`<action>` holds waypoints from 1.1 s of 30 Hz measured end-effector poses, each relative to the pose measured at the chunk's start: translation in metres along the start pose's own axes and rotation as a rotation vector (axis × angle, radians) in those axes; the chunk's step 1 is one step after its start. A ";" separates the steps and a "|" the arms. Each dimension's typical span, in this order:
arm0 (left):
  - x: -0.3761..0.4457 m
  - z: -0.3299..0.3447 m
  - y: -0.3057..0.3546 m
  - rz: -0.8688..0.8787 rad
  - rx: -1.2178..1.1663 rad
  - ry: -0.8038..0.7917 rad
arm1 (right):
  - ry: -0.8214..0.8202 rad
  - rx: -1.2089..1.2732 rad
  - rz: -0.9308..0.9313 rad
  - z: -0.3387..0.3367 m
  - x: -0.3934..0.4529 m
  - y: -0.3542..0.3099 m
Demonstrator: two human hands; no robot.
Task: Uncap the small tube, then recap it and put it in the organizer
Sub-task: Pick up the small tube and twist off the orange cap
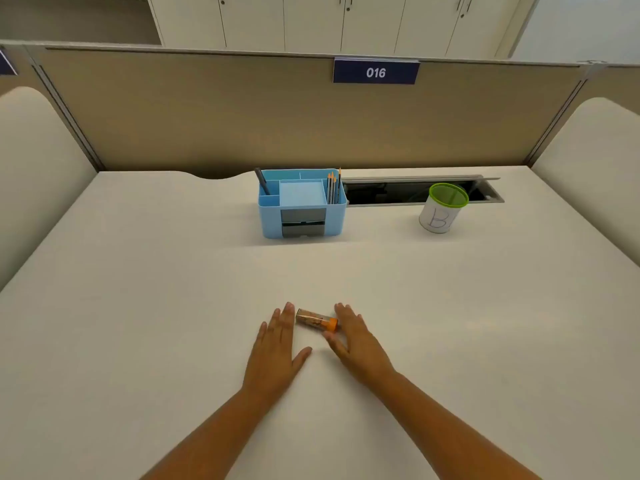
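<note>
White desk [138,306] takes up most of the view, with a blue desk organizer [302,204] near its back edge, pencils [333,187] in its right slot, and a green-rimmed cup [441,208] marked B off to its right. Left hand [277,348] and right hand [358,344] lie flat, fingers spread, either side of the small tube [316,319], which lies capped near the front edge, its orange cap [332,324] touching the right hand.

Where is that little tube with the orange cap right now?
In the head view, the small tube lies on its side on the desk, low in the middle, between the left hand and the right hand.
</note>
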State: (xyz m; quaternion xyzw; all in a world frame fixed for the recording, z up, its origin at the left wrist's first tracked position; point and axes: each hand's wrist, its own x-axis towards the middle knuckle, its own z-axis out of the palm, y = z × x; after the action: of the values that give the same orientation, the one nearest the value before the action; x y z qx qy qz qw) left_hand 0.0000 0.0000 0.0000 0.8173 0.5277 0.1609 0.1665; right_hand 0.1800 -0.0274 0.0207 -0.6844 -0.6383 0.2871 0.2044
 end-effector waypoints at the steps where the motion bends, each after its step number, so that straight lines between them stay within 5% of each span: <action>1: 0.000 0.000 0.005 0.020 -0.015 0.024 | 0.016 0.012 -0.004 0.002 -0.001 -0.002; 9: 0.024 -0.005 0.032 0.150 0.043 0.069 | 0.106 0.008 -0.113 -0.001 -0.003 -0.015; 20: 0.045 -0.017 0.058 -0.069 -0.349 0.106 | 0.238 0.229 -0.031 -0.032 0.018 -0.052; 33: 0.064 -0.028 0.043 0.147 -0.322 0.099 | 0.106 0.218 -0.012 -0.067 0.031 -0.062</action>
State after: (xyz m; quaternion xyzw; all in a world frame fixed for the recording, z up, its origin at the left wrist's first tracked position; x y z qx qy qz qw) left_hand 0.0473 0.0446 0.0495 0.8074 0.4416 0.2951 0.2567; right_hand 0.1770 0.0155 0.1068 -0.6684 -0.5957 0.3171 0.3127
